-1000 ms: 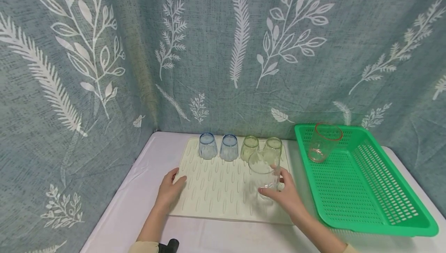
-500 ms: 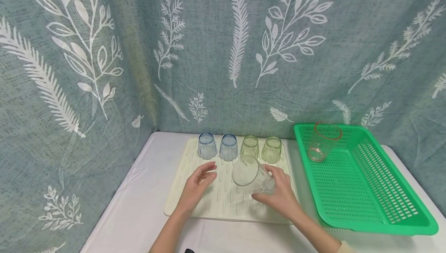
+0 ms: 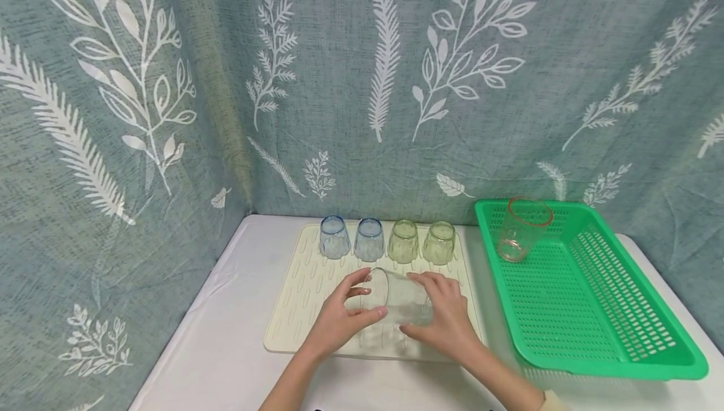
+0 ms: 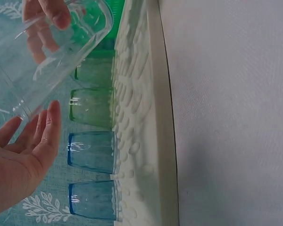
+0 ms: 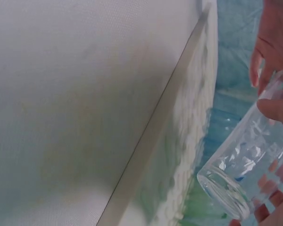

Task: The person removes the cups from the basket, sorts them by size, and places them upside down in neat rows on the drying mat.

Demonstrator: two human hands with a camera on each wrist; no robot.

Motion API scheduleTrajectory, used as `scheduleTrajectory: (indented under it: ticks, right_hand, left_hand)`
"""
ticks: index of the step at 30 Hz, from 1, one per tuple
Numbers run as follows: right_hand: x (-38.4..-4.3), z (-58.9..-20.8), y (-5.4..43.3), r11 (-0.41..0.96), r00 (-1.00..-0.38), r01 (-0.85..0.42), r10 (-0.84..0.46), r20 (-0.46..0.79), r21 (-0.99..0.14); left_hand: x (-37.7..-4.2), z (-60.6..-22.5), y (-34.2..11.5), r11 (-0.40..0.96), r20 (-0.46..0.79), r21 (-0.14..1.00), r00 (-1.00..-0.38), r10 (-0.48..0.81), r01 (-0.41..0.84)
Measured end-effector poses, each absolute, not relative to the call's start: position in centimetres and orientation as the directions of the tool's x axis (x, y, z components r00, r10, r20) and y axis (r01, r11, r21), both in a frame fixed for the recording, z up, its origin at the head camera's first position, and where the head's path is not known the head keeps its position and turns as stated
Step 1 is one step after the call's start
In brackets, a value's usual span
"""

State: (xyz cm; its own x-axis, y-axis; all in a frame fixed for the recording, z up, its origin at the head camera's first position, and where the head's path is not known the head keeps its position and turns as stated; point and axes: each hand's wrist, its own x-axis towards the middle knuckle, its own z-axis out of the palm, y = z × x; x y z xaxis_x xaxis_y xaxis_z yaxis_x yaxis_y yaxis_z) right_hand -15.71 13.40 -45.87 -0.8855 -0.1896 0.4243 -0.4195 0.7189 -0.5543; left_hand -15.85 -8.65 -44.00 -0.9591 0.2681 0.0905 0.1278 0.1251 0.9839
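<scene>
A clear drinking glass (image 3: 398, 298) is tipped on its side in the air over the cream ridged mat (image 3: 283, 310), its mouth toward the left. My right hand (image 3: 444, 317) grips it near the thick base, thumb below and fingers above. At the mouth end, the thumb and fingers of my left hand (image 3: 342, 320) curve about the rim; in the left wrist view the fingertips of that left hand (image 4: 30, 146) meet the rim. Behind stand two blue glasses (image 3: 334, 238) (image 3: 369, 241) and two green glasses (image 3: 403, 242) (image 3: 439, 244), in a row along the mat's back edge.
A green plastic basket (image 3: 608, 354) stands to the right of the mat on the white-covered table (image 3: 226, 329). Inside its back left corner leans a tall clear glass with a red rim (image 3: 523, 229). A patterned curtain (image 3: 334, 84) hangs behind the table.
My left hand has moved right from the mat's left edge to the glass's rim. The clear glass has turned from upright onto its side, mouth leftward, in my right hand.
</scene>
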Motion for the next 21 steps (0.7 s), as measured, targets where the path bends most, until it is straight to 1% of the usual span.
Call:
scheduleTrajectory:
  ticks: [8,12,16,19,21]
  right_hand:
    - [-15.5,-45.9,13.2,0.713,-0.852,-0.474,-0.224,0.473,-0.516]
    - [-15.5,-45.8,13.4,0.688,-0.843,-0.496,-0.235,0.484,-0.53]
    - [-15.6,-45.5,13.6,0.617,-0.846,-0.509,-0.229,0.482,-0.601]
    - [-15.6,-45.2,13.8,0.55,-0.876,-0.467,-0.178,0.449,-0.693]
    - [-15.6,-45.0,13.9,0.509,-0.904,-0.413,-0.13,0.407,-0.755]
  left_hand:
    - [-15.8,-44.1,-8.5,0.142,0.103,0.98,-0.965,0.24,0.14]
    - [-16.0,-44.4,-8.5,0.102,0.09,0.988,-0.974,0.209,0.113]
    - [-16.2,-44.8,-8.7,-0.002,0.059,0.998,-0.979,0.193,0.059]
    - [-16.1,-44.9,-8.7,-0.061,0.038,0.998,-0.982,0.186,0.027]
    - [-16.0,-45.0,-8.8,-0.093,0.024,0.996,-0.984,0.179,0.007]
